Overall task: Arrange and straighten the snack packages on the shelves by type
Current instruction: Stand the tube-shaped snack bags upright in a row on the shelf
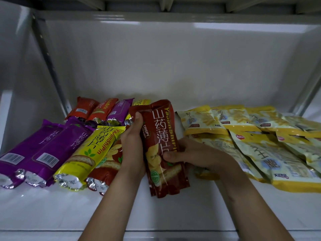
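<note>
Toward the left edge of the white shelf (52,206), two purple packages (34,150) lie side by side, with a yellow YaJunShiPin package (90,150) just beside them and a red one (106,169) partly under it. Behind, near the back wall, a short row of orange, purple and yellow sleeves (104,108) sits. In the middle, the left hand (132,145) curls round the upper left side of a dark red yam-crisp package (161,146), thumb across its top, while the right hand (191,155) pinches its right edge lower down; the package stands tilted, bottom seam near the shelf's front. It looks light, slick foil, soft-walled with brittle crisps inside, so holding it by the long edges, not squeezing the middle, seems wise. Toward the right edge, pale yellow bags (251,136) overlap in loose rows.
</note>
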The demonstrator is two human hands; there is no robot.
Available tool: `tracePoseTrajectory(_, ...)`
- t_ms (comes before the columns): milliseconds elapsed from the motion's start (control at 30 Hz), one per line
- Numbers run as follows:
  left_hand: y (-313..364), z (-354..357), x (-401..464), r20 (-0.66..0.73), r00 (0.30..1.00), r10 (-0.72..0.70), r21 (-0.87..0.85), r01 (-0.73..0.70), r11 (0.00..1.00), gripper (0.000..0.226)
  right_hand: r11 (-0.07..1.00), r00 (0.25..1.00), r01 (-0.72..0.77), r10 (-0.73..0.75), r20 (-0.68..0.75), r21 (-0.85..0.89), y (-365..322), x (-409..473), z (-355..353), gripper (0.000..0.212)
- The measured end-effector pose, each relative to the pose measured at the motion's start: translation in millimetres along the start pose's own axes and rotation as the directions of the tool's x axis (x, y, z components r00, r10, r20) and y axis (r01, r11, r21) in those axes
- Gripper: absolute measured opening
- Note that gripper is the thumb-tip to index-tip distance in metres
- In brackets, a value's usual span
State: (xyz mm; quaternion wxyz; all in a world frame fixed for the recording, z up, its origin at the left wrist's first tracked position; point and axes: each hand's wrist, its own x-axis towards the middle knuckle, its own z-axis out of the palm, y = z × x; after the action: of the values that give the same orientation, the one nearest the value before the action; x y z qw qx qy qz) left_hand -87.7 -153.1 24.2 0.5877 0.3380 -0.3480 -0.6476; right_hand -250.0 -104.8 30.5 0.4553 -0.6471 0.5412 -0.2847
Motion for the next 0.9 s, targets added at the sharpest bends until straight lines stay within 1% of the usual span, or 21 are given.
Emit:
tracePoseTrajectory(33,0,-1,0,0.032,0.999,-0.010,-0.006,0.010,1.000,0.063,1.000,1.000,0.004,-0.004,-0.001,-0.004,0,0,0,0.061)
tracePoseTrajectory(67,0,-1,0,0.061,0.998,-0.013,-0.011,0.014,1.000,0.066,1.000,1.000,0.012,-0.012,0.000,-0.009,-1,1,0,0.061)
tracePoseTrajectory(167,1,-3,-1,0.103,0.994,-0.021,0.006,0.021,1.000,0.068,0.999,0.999,0.028,-0.028,0.042,-0.015,3,5,-2,0.085)
tracePoseTrajectory(200,2,-4,-1,0.096,0.995,-0.028,0.015,0.027,1.000,0.069,0.999,0.998,0.034,-0.034,0.054,-0.008,5,6,-3,0.089)
tracePoseTrajectory(267,3,-5,0,0.075,0.997,-0.035,0.016,0.033,0.999,0.063,0.998,0.995,0.054,-0.055,0.082,0.010,7,6,-3,0.088)
tracePoseTrajectory(367,5,-6,0,0.058,0.998,0.005,-0.001,-0.005,1.000,0.048,0.997,0.992,0.070,-0.072,0.099,0.026,5,4,-2,0.086)
tracePoseTrajectory(433,5,-6,-1,0.055,0.998,0.033,-0.011,-0.033,0.999,0.044,0.998,0.993,0.060,-0.063,0.100,0.035,1,1,-1,0.087)
tracePoseTrajectory(467,5,-6,-1,0.054,0.997,0.045,-0.015,-0.045,0.999,0.044,0.997,0.994,0.061,-0.064,0.090,0.037,1,1,0,0.084)
tracePoseTrajectory(500,5,-5,-1,0.058,0.997,0.054,-0.020,-0.053,0.998,0.047,0.997,0.995,0.065,-0.068,0.071,0.038,0,2,1,0.074)
tracePoseTrajectory(567,4,-3,-1,0.080,0.995,0.058,-0.046,-0.054,0.997,0.058,0.994,0.996,0.081,-0.083,0.015,0.066,-2,1,3,0.046)
tracePoseTrajectory(600,3,-2,-2,0.102,0.993,0.053,-0.064,-0.047,0.997,0.065,0.993,0.996,0.086,-0.084,-0.022,0.083,-3,1,3,0.039)
tracePoseTrajectory(633,2,-2,-1,0.134,0.990,0.049,-0.073,-0.039,0.997,0.069,0.992,0.994,0.091,-0.086,-0.061,0.091,-3,2,2,0.039)
tracePoseTrajectory(667,0,-1,-1,0.175,0.984,0.043,-0.070,-0.032,0.997,0.070,0.991,0.991,0.099,-0.090,-0.094,0.095,-3,3,1,0.044)
tracePoseTrajectory(733,-3,-1,-1,0.228,0.973,0.029,-0.047,-0.019,0.999,0.061,0.989,0.987,0.103,-0.088,-0.134,0.109,-1,5,1,0.050)
tracePoseTrajectory(833,-4,-1,-1,0.181,0.983,0.034,-0.008,-0.033,0.999,0.045,0.985,0.987,0.088,-0.067,-0.145,0.149,-3,5,5,0.046)
tracePoseTrajectory(900,-2,-2,-1,0.143,0.989,0.045,0.006,-0.047,0.999,0.037,0.991,0.990,0.078,-0.063,-0.125,0.112,-3,4,8,0.054)
